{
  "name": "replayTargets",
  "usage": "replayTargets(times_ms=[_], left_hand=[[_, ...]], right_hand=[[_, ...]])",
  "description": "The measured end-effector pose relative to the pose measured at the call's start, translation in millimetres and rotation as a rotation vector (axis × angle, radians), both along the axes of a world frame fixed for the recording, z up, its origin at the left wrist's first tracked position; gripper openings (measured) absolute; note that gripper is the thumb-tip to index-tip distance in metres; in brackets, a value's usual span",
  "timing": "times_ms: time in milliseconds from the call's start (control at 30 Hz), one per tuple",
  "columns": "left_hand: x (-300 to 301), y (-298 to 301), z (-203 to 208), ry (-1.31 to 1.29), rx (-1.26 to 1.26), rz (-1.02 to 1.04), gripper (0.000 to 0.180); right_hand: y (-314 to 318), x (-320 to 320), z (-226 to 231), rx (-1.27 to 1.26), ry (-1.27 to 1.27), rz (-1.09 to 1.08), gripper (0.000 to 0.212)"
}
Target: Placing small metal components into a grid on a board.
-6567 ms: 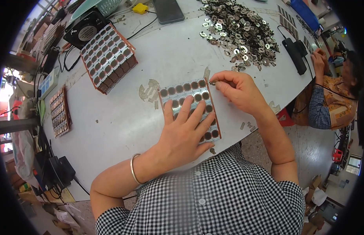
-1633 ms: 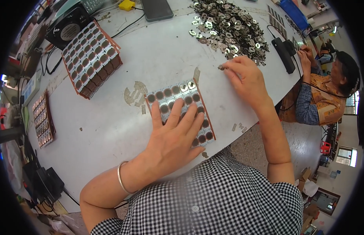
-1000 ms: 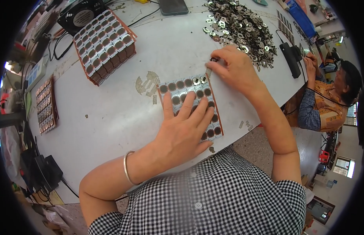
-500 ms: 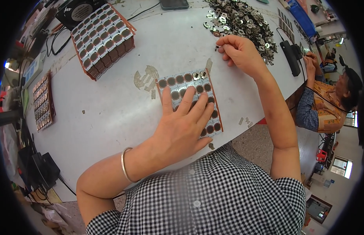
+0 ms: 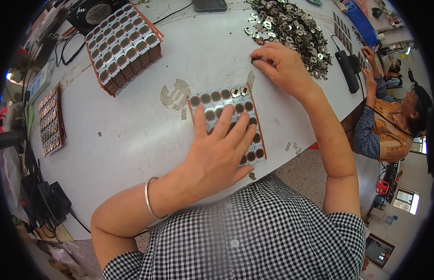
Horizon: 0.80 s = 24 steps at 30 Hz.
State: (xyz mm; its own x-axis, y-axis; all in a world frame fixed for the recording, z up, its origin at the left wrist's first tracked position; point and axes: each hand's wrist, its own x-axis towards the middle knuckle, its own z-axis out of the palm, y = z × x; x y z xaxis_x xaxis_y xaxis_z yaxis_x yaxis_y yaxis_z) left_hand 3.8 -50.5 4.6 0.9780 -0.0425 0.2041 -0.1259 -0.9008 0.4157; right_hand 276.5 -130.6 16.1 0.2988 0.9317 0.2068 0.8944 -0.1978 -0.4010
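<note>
My left hand lies with its fingers spread on a panel of joined circuit boards. Rows of dark round pads cover the panel, and brown strips edge it. Two silvery metal pieces sit on pads at its far right corner; my fingers and palm hide much of the rest. Beyond that corner, my right hand pinches a small dark metal clip between thumb and fingertips. Close behind this hand spreads a heap of small metal clips, dark and silvery.
At the far left stands a tall stack of similar panels, beside a black fan. Another panel, filled with metal pieces, lies at the left edge. A black device with a cable is on the right. A co-worker sits beyond.
My right hand has shifted a little left, away from the heap, and the dark clip now shows at its fingertips. My left hand keeps its place. The co-worker's hands have moved.
</note>
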Motion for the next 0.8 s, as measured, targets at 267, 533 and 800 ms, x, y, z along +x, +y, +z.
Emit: replayTargets(times_ms=[267,533,800], left_hand=[[0,0,1,0.0,0.002,0.001,0.076],[0,0,1,0.006,0.001,0.001,0.077],[-1,-1,-1,-0.004,0.002,0.008,0.077]], right_hand=[[-4,-7,-5,0.179,-0.181,-0.059,0.014],[8,-22,-11,0.049,-0.306,-0.151,0.01],[1,-3,-4,0.12,-0.144,0.054,0.011]])
